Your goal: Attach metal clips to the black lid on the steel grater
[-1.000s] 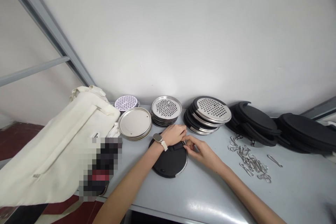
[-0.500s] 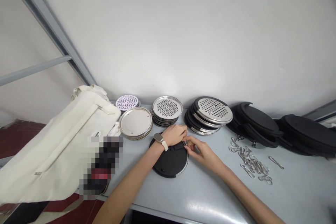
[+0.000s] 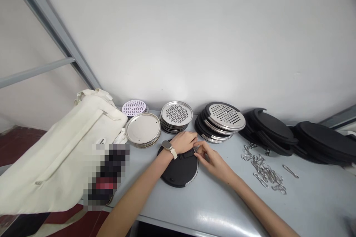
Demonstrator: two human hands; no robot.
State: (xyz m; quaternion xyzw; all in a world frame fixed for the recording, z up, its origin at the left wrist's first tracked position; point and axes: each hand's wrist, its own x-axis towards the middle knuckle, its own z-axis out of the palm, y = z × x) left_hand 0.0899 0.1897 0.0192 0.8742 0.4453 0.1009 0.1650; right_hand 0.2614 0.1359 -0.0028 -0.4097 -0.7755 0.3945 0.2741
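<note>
A round black disc (image 3: 178, 172) with a bare metal stretch along its right rim lies flat on the table in front of me. My left hand (image 3: 185, 142), with a watch on its wrist, rests across the disc's far part, fingers curled over the edge and partly hidden. At the disc's upper right, my right hand (image 3: 207, 155) pinches a small metal wire clip (image 3: 195, 149) between thumb and fingers, close against the left fingertips. A black raised tab (image 3: 187, 154) sits on the disc just below my hands.
Loose wire clips (image 3: 265, 172) lie in a pile to the right. Along the wall stand stacked metal plates (image 3: 143, 129), round grater plates (image 3: 177, 114), black-rimmed graters (image 3: 226, 116) and black discs (image 3: 275, 127). A cream cloth bag (image 3: 63, 148) covers the table's left end.
Both hands stay at the same spot on the disc. The right fingers shift slightly at the wire clip; the view moves a little.
</note>
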